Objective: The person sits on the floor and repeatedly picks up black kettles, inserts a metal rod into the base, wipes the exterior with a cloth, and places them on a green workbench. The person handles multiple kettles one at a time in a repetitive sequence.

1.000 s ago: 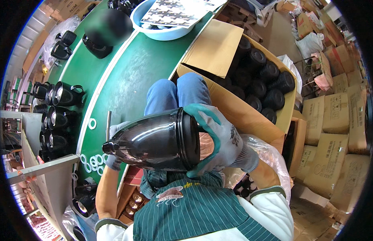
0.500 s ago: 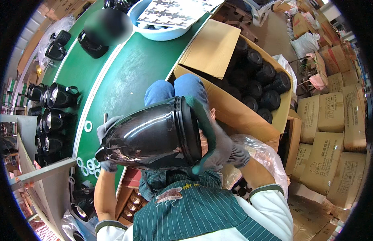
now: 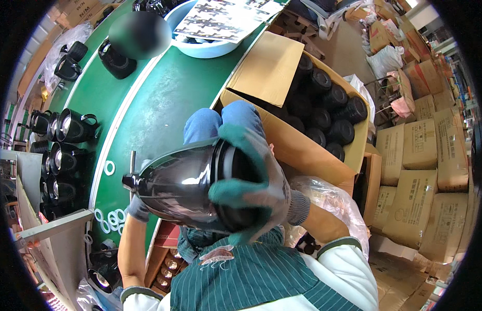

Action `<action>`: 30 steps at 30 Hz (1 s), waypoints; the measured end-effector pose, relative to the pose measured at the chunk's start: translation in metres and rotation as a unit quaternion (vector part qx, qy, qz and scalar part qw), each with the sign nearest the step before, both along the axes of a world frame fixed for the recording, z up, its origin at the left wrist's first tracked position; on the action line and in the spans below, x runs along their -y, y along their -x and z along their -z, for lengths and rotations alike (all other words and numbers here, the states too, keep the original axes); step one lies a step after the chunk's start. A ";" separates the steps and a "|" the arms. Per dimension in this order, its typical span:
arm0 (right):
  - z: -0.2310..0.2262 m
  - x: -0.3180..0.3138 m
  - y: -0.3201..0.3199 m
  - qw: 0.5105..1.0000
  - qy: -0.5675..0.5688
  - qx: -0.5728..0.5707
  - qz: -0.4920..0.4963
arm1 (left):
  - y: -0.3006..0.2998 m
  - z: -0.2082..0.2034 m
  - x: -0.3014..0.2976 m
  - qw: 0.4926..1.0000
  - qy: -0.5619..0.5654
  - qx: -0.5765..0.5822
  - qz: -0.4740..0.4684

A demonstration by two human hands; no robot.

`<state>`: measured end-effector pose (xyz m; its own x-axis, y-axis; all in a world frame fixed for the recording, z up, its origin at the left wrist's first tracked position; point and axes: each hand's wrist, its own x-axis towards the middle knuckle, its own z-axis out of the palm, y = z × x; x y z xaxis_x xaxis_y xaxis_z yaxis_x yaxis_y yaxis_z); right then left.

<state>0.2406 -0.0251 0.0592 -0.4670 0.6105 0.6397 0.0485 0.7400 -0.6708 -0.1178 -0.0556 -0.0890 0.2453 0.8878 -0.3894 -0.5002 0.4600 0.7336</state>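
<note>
In front of my chest lies a glossy black jug body (image 3: 178,179), tilted on its side. Its narrow end, with a small spout-like tip, points left, and its wide ringed end faces right. My right hand (image 3: 251,192), in a grey and green work glove, is closed over the wide end with its fingers spread round the rim. My left hand (image 3: 140,207), gloved too, supports the narrow end from beneath and behind; most of its fingers are hidden by the jug body. A thin metal rod (image 3: 132,161) stands upright beside the tip.
Left on the green table (image 3: 163,98) are several white rings (image 3: 114,220) and rows of black jugs (image 3: 70,126). A blue basin (image 3: 210,49) holds printed sheets. An open carton (image 3: 282,129) of black cylindrical parts stands right, with stacked cartons (image 3: 407,207) beyond.
The jug body has turned so its narrow tip has risen and its wide end swings toward my right palm. My right hand's fingers have shifted from the far rim to across the wide end.
</note>
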 end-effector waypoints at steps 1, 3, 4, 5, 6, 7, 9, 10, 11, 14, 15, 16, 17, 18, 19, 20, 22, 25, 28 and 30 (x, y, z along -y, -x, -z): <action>0.000 0.000 0.004 1.000 -0.025 0.017 0.002 | 0.000 -0.004 -0.001 0.993 0.085 0.078 -0.001; -0.003 0.001 0.007 0.999 -0.030 0.036 0.012 | 0.012 -0.004 -0.006 0.995 -0.003 -0.030 0.093; -0.005 0.002 0.007 0.999 -0.009 0.038 0.021 | 0.019 -0.005 -0.009 0.992 -0.012 0.009 0.124; -0.006 0.002 0.007 0.999 -0.008 0.041 0.023 | 0.025 -0.006 -0.015 0.986 -0.021 0.048 0.157; -0.008 0.003 0.007 0.999 -0.007 0.045 0.025 | 0.023 -0.004 -0.018 0.985 -0.030 0.029 0.167; -0.009 0.004 0.008 0.998 -0.024 0.046 0.018 | 0.020 -0.002 -0.019 0.983 -0.039 0.009 0.178; -0.008 0.009 0.011 0.997 -0.043 0.054 0.015 | 0.017 -0.007 -0.021 0.975 -0.044 -0.029 0.214; -0.007 0.009 0.012 0.997 -0.051 0.063 0.021 | 0.017 -0.011 -0.030 0.968 -0.049 -0.048 0.242; -0.009 0.010 0.012 0.995 -0.056 0.084 0.024 | 0.014 -0.016 -0.039 0.959 -0.050 -0.063 0.273; -0.013 0.005 0.019 0.991 -0.097 0.085 0.021 | 0.009 -0.032 -0.062 0.929 -0.061 -0.102 0.351; -0.016 0.005 0.021 0.990 -0.112 0.080 0.023 | 0.006 -0.033 -0.070 0.921 -0.066 -0.107 0.369; -0.026 0.010 0.018 0.989 -0.096 0.114 0.000 | 0.003 -0.033 -0.075 0.916 -0.069 -0.105 0.380; -0.029 0.009 0.019 0.989 -0.099 0.106 -0.010 | -0.002 -0.033 -0.078 0.914 -0.068 -0.103 0.386; -0.030 0.005 0.019 0.990 -0.100 0.101 -0.012 | -0.005 -0.031 -0.079 0.916 -0.066 -0.095 0.384; -0.030 0.003 0.018 0.990 -0.101 0.095 -0.016 | -0.009 -0.029 -0.075 0.921 -0.065 -0.085 0.374; -0.024 -0.002 0.015 0.992 -0.095 0.087 -0.011 | -0.010 -0.025 -0.070 0.931 -0.060 -0.074 0.354; -0.009 -0.010 0.003 0.997 -0.027 0.065 0.005 | -0.018 -0.016 -0.058 0.951 -0.058 -0.040 0.300; 0.015 -0.009 -0.006 0.985 0.175 0.001 0.006 | -0.020 0.001 -0.042 0.980 -0.066 -0.058 0.178; 0.011 -0.014 -0.002 0.935 0.340 -0.096 -0.010 | -0.007 0.013 -0.036 0.972 -0.119 -0.197 0.048; 0.012 -0.014 -0.001 0.902 0.407 -0.145 0.001 | 0.001 0.011 -0.034 0.945 -0.154 -0.289 0.004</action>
